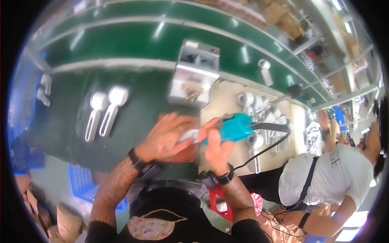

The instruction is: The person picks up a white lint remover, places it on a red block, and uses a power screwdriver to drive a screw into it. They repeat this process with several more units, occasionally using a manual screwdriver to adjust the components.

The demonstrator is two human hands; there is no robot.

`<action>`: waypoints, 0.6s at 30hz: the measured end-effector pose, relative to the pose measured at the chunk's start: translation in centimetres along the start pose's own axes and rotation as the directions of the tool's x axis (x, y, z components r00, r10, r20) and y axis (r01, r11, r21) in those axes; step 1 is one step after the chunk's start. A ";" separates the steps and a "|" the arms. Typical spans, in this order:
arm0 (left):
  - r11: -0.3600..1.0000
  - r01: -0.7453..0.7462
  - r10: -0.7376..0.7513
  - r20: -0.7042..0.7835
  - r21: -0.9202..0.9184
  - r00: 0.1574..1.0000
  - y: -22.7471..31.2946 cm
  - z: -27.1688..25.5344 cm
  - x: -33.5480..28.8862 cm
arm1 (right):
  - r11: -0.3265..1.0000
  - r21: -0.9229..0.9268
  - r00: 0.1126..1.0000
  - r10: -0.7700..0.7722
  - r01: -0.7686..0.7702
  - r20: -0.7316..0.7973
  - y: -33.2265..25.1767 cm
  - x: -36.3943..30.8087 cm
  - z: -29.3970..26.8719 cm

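Teal-cased corded power tool (239,126), clasped in the right hand (219,150) over a tan bench sheet (225,97), points toward a whitish piece (187,136) at the half-curled left hand (168,133), its hold unclear; tooling seems underway, the next move needing steady alignment.

Over on the right there's a co-worker (328,178) in a white shirt, dark strap (310,178) running across it, and beyond the long green lanes (121,40) brown cartons (283,20) blur together in the far corner! Down low on the left, a blue crate (81,184) sits below the desk (56,129), brown packages (68,222) nearby, while something red (216,195), partly hidden, shows nearer the co-worker.
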State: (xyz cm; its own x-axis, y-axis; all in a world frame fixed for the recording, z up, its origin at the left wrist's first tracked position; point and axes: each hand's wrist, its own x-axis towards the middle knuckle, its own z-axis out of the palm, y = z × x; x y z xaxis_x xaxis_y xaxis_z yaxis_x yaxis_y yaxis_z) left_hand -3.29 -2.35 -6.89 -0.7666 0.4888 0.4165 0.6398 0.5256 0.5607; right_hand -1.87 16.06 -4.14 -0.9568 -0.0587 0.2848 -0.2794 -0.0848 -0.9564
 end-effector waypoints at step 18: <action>0.902 0.429 -0.367 -0.459 0.036 0.809 -2.4 -6.4 -7.6 | 0.978 0.207 0.998 0.027 -0.014 -0.059 -3.9 -6.8 -2.2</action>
State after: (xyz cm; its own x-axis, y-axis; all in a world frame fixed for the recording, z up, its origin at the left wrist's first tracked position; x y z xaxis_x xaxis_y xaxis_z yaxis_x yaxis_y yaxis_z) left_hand 0.63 -11.78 -6.84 -0.8803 -0.1168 0.4597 0.2502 0.7091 0.6592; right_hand 5.60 18.97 -2.50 -0.9671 -0.0019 0.2542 -0.2429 -0.2885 -0.9262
